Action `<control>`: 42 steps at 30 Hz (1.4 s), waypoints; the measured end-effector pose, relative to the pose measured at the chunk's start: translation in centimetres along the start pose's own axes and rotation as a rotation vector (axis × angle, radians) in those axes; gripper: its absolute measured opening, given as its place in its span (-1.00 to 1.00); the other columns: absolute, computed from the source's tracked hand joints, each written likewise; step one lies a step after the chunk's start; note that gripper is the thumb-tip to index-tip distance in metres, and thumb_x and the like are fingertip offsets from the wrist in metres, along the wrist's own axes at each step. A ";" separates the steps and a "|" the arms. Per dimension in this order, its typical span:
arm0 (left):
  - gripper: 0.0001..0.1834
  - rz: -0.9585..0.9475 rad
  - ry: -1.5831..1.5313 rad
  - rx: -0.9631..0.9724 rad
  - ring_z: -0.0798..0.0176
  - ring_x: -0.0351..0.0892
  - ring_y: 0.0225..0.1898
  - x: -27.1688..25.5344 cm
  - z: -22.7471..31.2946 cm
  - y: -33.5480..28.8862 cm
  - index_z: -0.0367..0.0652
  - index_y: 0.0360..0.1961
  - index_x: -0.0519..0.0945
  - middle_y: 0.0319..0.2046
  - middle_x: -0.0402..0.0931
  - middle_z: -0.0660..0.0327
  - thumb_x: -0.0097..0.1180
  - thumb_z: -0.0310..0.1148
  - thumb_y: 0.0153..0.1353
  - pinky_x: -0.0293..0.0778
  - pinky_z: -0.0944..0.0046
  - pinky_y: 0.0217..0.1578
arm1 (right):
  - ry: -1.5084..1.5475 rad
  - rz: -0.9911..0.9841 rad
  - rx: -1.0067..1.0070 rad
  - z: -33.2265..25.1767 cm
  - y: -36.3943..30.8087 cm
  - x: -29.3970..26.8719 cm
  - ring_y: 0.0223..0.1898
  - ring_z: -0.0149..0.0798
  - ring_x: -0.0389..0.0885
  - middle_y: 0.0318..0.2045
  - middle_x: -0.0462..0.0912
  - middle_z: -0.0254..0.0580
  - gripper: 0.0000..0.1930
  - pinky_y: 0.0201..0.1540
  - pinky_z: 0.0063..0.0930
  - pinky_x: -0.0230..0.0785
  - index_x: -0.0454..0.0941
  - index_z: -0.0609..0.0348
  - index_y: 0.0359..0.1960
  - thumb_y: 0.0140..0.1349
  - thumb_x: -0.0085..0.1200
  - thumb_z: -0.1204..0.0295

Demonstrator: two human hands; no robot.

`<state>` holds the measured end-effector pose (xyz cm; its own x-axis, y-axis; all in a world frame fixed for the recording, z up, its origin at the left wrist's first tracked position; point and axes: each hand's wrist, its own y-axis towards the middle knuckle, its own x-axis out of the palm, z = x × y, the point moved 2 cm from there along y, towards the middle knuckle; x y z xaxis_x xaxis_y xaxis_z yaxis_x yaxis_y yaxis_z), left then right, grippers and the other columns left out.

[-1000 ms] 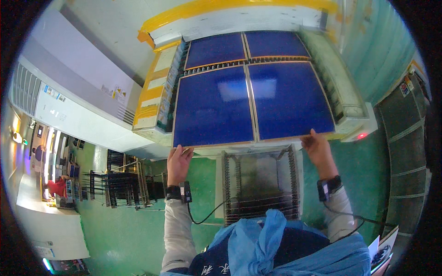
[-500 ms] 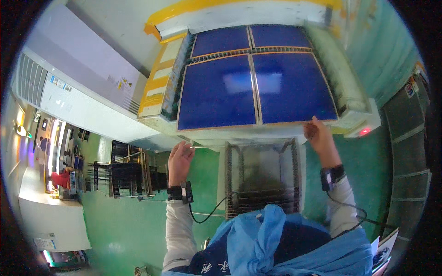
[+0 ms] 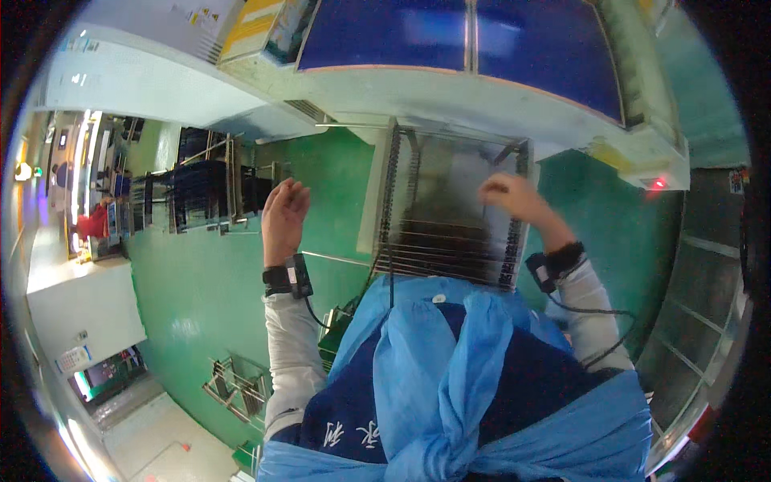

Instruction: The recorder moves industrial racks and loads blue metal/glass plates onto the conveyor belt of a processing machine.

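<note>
Bare left hand (image 3: 285, 215) raised upright toward 10 o'clock, fingers loosely curled around nothing; bare right hand (image 3: 514, 198) angled inward toward 2 o'clock above the dark slotted metal rack (image 3: 514, 247), finger closure indeterminable; glossy blue rectangular panels (image 3: 381, 40) lie at 12 o'clock, untouched.
</note>
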<state>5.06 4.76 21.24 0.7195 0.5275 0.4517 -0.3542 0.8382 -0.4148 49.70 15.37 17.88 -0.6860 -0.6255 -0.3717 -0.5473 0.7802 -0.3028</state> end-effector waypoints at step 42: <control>-0.69 0.172 0.402 -0.283 0.34 0.55 -0.53 -14.7 -18.9 -4.9 -0.27 -0.11 0.46 -0.48 0.55 0.20 0.12 -0.28 0.22 0.43 0.38 -0.62 | -0.866 -0.219 -0.317 8.5 -0.3 11.2 -0.29 0.10 0.54 -0.37 0.53 0.04 -0.82 -0.28 -0.03 0.40 0.61 0.13 -0.42 0.04 0.07 0.31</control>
<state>7.54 -9.72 1.71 0.8575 0.5127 0.0424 -0.3519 0.6446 -0.6787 46.31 8.06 6.32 -0.0277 -0.4444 -0.8954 -0.8138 0.5302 -0.2380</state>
